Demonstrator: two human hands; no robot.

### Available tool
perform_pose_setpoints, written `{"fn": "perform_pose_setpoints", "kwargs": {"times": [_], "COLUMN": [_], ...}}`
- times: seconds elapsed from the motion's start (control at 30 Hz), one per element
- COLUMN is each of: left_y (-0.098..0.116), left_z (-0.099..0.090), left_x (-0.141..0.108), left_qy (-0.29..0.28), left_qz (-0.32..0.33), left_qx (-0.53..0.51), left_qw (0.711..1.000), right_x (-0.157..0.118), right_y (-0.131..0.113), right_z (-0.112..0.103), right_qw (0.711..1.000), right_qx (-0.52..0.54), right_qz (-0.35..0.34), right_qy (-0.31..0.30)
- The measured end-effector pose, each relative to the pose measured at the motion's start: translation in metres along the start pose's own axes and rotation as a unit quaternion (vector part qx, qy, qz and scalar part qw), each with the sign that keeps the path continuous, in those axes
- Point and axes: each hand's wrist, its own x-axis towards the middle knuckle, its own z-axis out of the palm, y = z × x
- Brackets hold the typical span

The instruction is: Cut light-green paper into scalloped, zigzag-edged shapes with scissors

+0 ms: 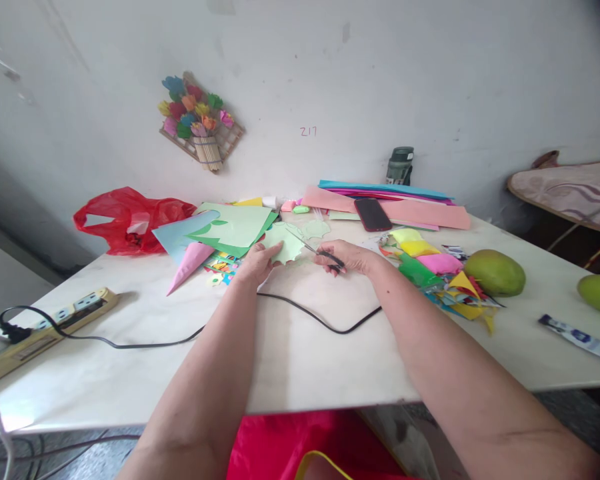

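Near the middle of the table, my left hand (260,262) pinches a pale green paper piece (286,244) with a scalloped edge. My right hand (343,256) is closed round the black handles of a pair of scissors (333,259). The blades point left and touch or overlap the right part of the paper; whether they are parted is too small to tell. Behind the scissors lies another pale green cut shape (314,230). Light and dark green sheets (230,225) lie beside my left hand, with a pink paper cone (190,263) in front of them.
A black cable (325,325) crosses the table before my hands from a power strip (50,327). Left stands a red plastic bag (130,217). Behind are a phone (373,215), stacked coloured paper (420,212) and a bottle (400,166). Clay packets (440,263) and a mango (495,273) lie right.
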Motion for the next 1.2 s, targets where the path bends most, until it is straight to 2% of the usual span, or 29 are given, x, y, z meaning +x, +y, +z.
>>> {"fn": "perform_pose_setpoints", "kwargs": {"times": [0.4,0.8,1.03,1.2], "left_y": [0.003,0.002,0.001,0.003], "left_z": [0.002,0.002,0.002,0.003], "left_x": [-0.003,-0.003,-0.003,-0.005], "left_qy": [0.000,-0.018,0.004,0.003], "left_qz": [-0.006,0.005,-0.009,-0.019], "left_qx": [0.020,-0.007,-0.032,-0.034], "left_qw": [1.000,1.000,0.999,0.999], "right_x": [-0.003,0.007,0.007,0.007], "right_y": [-0.008,0.003,0.002,0.003], "right_z": [0.001,0.002,0.003,0.002], "right_qw": [0.999,0.996,0.998,0.997], "right_qx": [0.029,0.085,0.046,0.065], "right_qz": [-0.006,-0.037,-0.018,-0.028], "right_qy": [0.011,0.018,0.042,0.042]}}
